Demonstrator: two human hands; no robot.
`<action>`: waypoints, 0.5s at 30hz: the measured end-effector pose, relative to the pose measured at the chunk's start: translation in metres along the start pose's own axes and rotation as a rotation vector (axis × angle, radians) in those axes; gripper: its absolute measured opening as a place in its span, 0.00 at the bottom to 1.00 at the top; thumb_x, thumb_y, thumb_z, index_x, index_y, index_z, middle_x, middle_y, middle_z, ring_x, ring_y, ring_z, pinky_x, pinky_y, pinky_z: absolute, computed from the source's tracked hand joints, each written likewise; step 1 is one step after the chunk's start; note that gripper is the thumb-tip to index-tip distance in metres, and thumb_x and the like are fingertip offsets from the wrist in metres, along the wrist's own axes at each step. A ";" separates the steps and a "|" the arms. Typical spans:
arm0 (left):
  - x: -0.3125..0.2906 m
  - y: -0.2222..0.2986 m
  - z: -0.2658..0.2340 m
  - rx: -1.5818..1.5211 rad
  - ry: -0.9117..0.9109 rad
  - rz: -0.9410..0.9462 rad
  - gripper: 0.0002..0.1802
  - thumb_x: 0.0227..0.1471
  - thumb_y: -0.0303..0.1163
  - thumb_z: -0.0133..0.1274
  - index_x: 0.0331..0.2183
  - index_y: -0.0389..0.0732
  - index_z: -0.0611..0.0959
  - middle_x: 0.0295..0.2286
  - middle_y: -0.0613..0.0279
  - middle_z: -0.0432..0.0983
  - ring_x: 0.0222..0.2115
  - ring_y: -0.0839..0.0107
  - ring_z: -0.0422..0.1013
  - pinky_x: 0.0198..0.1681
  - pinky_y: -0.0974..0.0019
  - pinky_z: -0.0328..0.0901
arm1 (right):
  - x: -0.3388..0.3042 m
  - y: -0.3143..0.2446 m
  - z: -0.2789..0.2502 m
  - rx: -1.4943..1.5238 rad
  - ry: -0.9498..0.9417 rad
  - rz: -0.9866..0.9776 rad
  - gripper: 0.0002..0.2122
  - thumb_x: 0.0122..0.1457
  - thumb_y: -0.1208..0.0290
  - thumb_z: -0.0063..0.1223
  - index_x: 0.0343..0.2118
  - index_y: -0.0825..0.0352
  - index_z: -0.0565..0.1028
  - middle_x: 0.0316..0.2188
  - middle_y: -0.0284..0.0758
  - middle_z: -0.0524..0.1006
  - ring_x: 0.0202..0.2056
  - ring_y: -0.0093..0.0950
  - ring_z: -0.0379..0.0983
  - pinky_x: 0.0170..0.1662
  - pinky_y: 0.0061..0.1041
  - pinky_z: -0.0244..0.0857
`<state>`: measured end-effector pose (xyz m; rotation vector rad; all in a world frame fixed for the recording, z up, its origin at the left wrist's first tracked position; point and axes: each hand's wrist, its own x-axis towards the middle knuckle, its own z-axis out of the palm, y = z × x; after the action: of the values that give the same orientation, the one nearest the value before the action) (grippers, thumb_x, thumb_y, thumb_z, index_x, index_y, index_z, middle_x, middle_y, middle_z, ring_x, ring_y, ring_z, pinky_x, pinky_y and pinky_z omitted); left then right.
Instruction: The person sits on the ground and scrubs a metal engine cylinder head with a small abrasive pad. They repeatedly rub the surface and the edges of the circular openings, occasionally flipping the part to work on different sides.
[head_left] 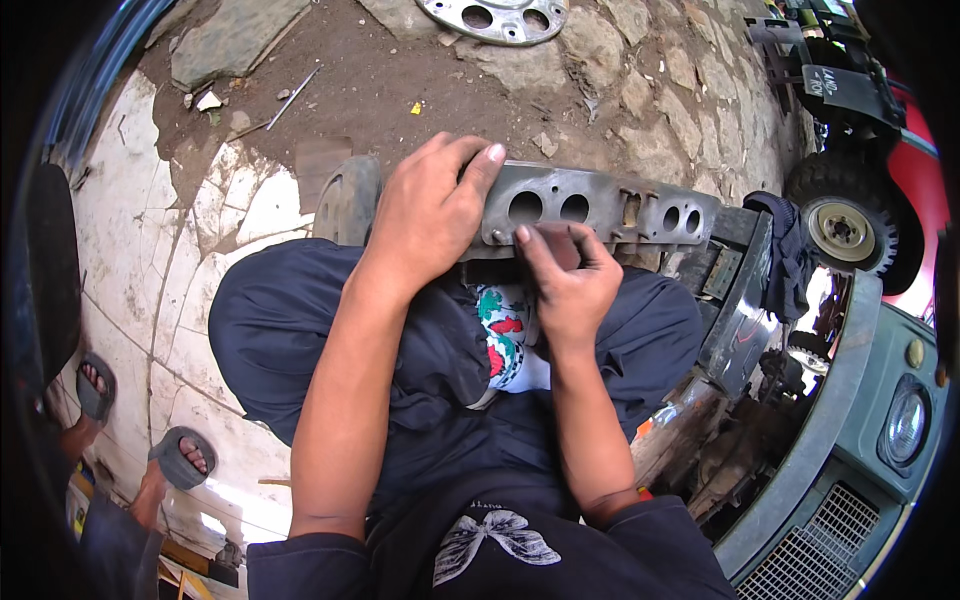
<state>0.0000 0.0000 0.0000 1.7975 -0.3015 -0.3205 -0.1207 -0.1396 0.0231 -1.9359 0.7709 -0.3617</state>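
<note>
Vehicle workshop: drilled metal plate at twelve o'clock, off-road wheel at three, green vehicle front at four.

The floor is covered on its left by cracked, sunlit pale paving. Toward the far edge, brown soil is bordered by irregular stones. The floor's right edge is lined by a red vehicle and a grey-green vehicle.
</note>
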 end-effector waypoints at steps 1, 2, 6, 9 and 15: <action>-0.001 0.001 0.001 -0.013 -0.003 -0.006 0.23 0.69 0.44 0.52 0.45 0.32 0.88 0.41 0.37 0.82 0.45 0.38 0.78 0.51 0.46 0.70 | -0.003 -0.002 0.001 -0.041 0.002 -0.029 0.10 0.57 0.72 0.76 0.35 0.72 0.85 0.29 0.35 0.86 0.32 0.18 0.78 0.41 0.21 0.72; -0.003 0.003 0.001 -0.026 -0.005 -0.012 0.23 0.69 0.43 0.52 0.45 0.32 0.88 0.40 0.37 0.82 0.45 0.38 0.77 0.51 0.46 0.70 | -0.004 -0.005 0.000 -0.082 0.002 -0.059 0.11 0.56 0.72 0.76 0.35 0.73 0.85 0.29 0.35 0.86 0.32 0.18 0.78 0.40 0.22 0.72; 0.001 0.001 -0.006 0.028 -0.040 -0.008 0.23 0.70 0.43 0.51 0.46 0.31 0.87 0.43 0.40 0.82 0.47 0.42 0.78 0.52 0.52 0.70 | 0.001 -0.005 0.007 -0.102 0.044 -0.060 0.11 0.55 0.73 0.76 0.35 0.74 0.85 0.28 0.35 0.86 0.31 0.19 0.79 0.39 0.23 0.73; 0.000 -0.001 -0.002 0.001 -0.011 0.011 0.23 0.69 0.43 0.51 0.44 0.31 0.88 0.40 0.36 0.82 0.45 0.37 0.77 0.50 0.46 0.70 | 0.000 -0.005 0.005 -0.146 0.033 -0.085 0.10 0.54 0.73 0.76 0.34 0.74 0.85 0.28 0.36 0.87 0.31 0.20 0.80 0.40 0.24 0.74; 0.000 -0.003 -0.001 0.005 -0.012 0.016 0.23 0.70 0.44 0.51 0.45 0.31 0.87 0.41 0.39 0.82 0.46 0.39 0.77 0.51 0.48 0.70 | 0.000 0.004 0.010 -0.108 0.052 -0.176 0.10 0.54 0.73 0.76 0.34 0.73 0.86 0.28 0.38 0.86 0.30 0.24 0.82 0.39 0.25 0.74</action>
<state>0.0009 0.0019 -0.0026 1.7973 -0.3251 -0.3199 -0.1170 -0.1339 0.0149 -2.1103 0.6660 -0.4875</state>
